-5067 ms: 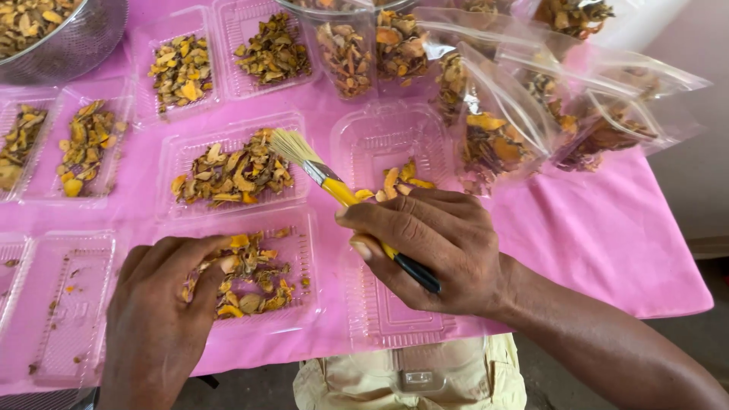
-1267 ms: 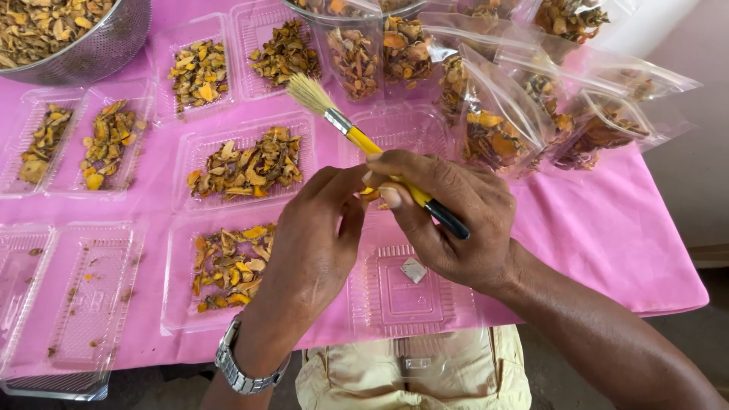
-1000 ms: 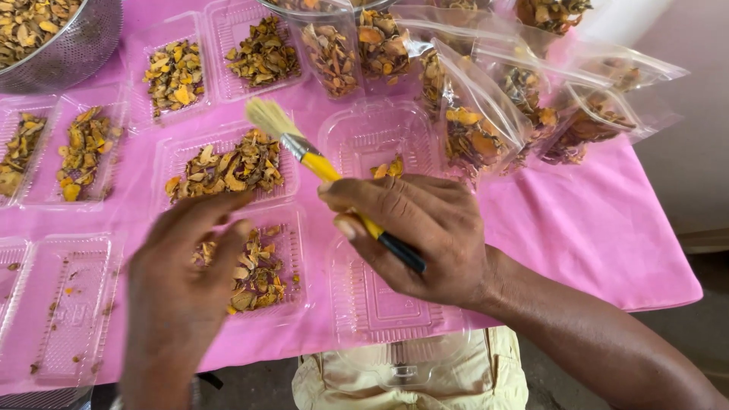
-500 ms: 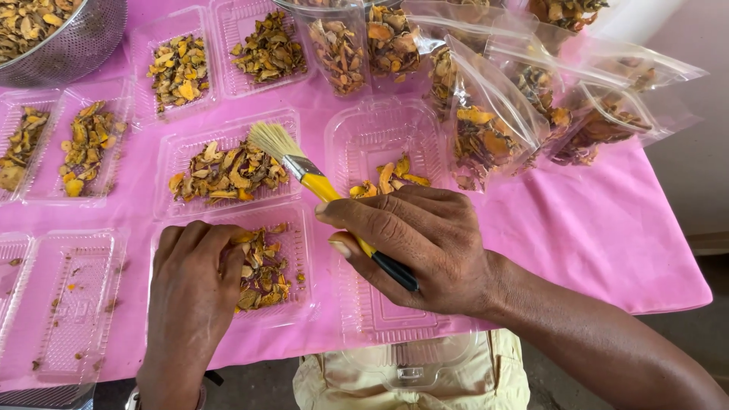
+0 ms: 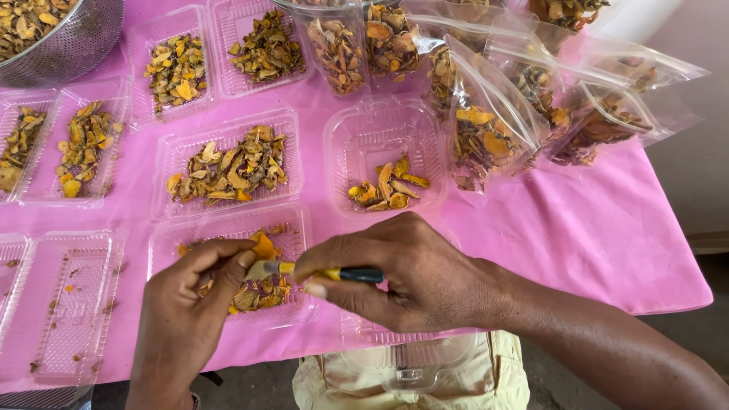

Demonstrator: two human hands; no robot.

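Left hand (image 5: 186, 307) enters from lower left, back up, fingers (image 5: 228, 262) curled in a pinch near the thumb. Right hand (image 5: 406, 277) comes from lower right, forearm bare, knuckles up, fingers closed in a pinch grip, pointing toward the left hand, nearly touching.

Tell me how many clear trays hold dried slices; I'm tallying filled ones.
7: two top trays, two left trays, two middle trays, one tray under the left hand. Bags may hide more.
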